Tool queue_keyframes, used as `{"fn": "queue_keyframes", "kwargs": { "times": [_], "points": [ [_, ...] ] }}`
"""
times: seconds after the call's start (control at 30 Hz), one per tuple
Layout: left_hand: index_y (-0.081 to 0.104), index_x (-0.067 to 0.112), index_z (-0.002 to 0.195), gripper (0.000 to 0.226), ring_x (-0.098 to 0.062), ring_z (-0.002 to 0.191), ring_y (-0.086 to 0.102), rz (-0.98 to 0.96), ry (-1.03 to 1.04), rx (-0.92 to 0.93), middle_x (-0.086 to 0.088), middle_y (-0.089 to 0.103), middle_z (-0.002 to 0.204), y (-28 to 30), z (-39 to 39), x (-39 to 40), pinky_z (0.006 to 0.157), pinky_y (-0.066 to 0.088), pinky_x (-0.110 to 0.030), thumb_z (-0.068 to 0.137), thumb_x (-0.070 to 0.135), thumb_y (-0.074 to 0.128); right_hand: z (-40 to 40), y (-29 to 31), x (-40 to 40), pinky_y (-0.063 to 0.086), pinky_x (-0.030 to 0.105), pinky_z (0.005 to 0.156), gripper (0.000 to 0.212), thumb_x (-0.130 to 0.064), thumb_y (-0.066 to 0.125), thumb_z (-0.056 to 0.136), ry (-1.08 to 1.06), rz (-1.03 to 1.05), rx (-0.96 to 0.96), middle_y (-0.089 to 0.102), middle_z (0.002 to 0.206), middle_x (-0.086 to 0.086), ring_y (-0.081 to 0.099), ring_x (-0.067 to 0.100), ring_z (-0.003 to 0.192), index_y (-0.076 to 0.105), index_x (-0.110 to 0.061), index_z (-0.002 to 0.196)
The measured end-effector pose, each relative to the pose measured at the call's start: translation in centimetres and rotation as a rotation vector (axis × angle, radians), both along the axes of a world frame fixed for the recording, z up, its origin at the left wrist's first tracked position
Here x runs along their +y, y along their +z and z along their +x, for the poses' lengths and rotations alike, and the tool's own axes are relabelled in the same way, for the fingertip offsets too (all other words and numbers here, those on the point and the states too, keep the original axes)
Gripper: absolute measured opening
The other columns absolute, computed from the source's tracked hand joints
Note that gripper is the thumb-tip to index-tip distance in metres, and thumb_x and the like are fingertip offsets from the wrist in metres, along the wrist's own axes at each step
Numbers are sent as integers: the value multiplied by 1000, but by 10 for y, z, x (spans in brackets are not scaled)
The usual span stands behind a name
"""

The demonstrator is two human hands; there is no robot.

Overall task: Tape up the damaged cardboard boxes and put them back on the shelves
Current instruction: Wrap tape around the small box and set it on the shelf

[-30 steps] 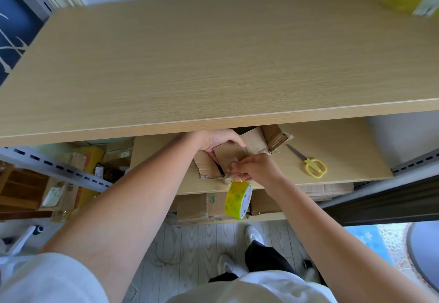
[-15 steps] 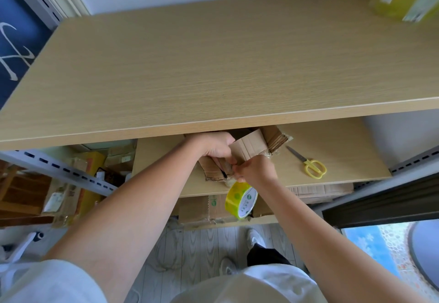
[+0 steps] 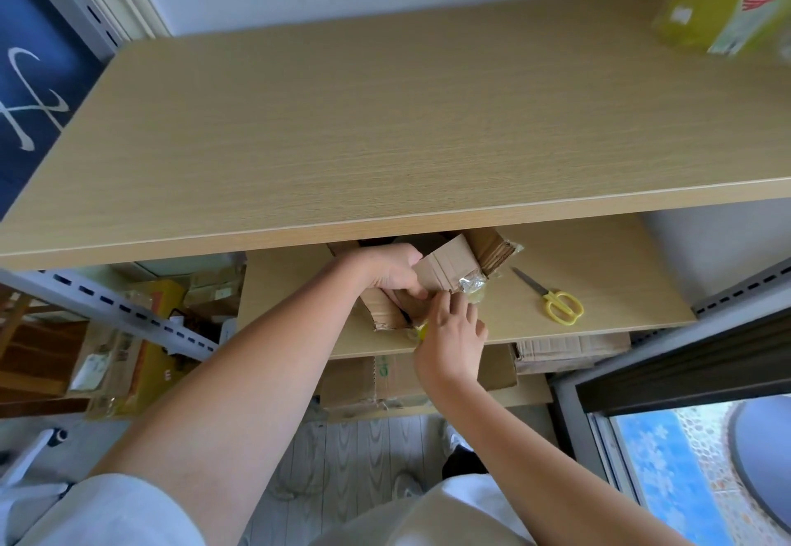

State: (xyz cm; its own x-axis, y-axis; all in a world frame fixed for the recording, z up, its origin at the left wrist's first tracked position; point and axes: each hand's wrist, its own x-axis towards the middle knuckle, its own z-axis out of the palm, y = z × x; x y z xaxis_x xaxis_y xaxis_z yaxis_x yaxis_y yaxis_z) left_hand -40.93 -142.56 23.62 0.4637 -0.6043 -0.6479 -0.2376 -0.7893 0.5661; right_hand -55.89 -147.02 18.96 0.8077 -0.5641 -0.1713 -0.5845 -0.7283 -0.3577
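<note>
Cardboard box (image 3: 445, 271) sits clamped in the curled left hand (image 3: 385, 269); right hand (image 3: 451, 327), fingers apart, presses tape at its 6 o'clock edge. Uneven pressure could wrinkle the strip, and the box could slide toward the scissors (image 3: 556, 303) at 3 o'clock

I see a home storeroom: slotted metal shelving (image 3: 128, 314) with wooden boards (image 3: 385, 126), cardboard boxes (image 3: 385, 378) stacked below my right hand (image 3: 453, 331), and a plank floor (image 3: 351, 451) underneath.
</note>
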Motion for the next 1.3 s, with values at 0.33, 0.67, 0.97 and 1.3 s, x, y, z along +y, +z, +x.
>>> {"fn": "queue_keyframes", "kwargs": {
  "times": [0.33, 0.67, 0.97, 1.3],
  "points": [
    [59, 4, 113, 26, -31, 97, 71, -12, 37, 89, -12, 68, 105, 1, -2, -3, 72, 62, -33, 89, -1, 68, -24, -5, -17, 48, 39, 88, 61, 9, 57, 74, 133, 220, -161, 28, 135, 9, 50, 33, 105, 42, -15, 129],
    [41, 2, 146, 61, -23, 113, 64, 37, 0, -24, -9, 53, 141, 1, -2, -3, 77, 53, -20, 92, 11, 69, -38, -4, -30, 40, 16, 42, 104, 8, 53, 84, 12, 410, -76, -20, 163, 8, 66, 22, 80, -15, -23, 156],
    [27, 5, 154, 74, -21, 122, 58, 49, -32, -93, -9, 41, 153, 3, -1, -5, 78, 47, -16, 93, 14, 68, -26, -18, -60, 26, 27, 58, 22, -18, 53, 89, -118, 741, 87, 39, 61, 0, 35, 17, 59, 48, -19, 67],
    [44, 3, 143, 60, -13, 96, 63, 101, -29, -61, -10, 58, 133, 0, 0, -6, 59, 52, -13, 91, 17, 71, -7, -33, -48, 22, 26, 43, 61, -60, 59, 88, -132, 530, -15, 36, 44, -5, 35, 15, 42, 35, -18, 52]
  ]
}}
